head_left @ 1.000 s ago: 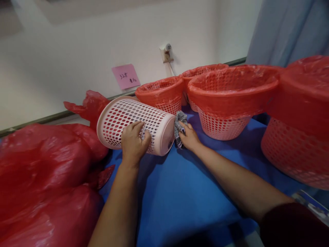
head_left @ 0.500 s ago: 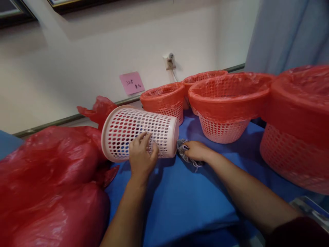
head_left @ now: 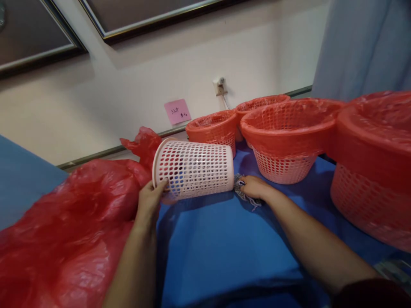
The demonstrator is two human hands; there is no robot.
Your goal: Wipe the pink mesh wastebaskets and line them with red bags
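A pale pink perforated wastebasket (head_left: 202,167) lies on its side over the blue-covered table (head_left: 221,244), its mouth facing left. My left hand (head_left: 150,196) grips the basket's rim, thumb outside and the other fingers mostly hidden. In my right hand (head_left: 253,187) is a crumpled grey cloth (head_left: 241,188), pressed against the lower edge of the basket's base. A red plastic bag (head_left: 96,214) bulges just left of my left hand.
Several wastebaskets lined with red bags stand behind and to the right, among them a small one (head_left: 215,128), a middle one (head_left: 289,145) and a large one (head_left: 369,196). On the wall are a pink note (head_left: 177,112), a socket (head_left: 220,87) and picture frames.
My left hand has moved from the basket's side to its rim and closed on it. The right hand still holds the cloth at the base. The camera view has shifted.
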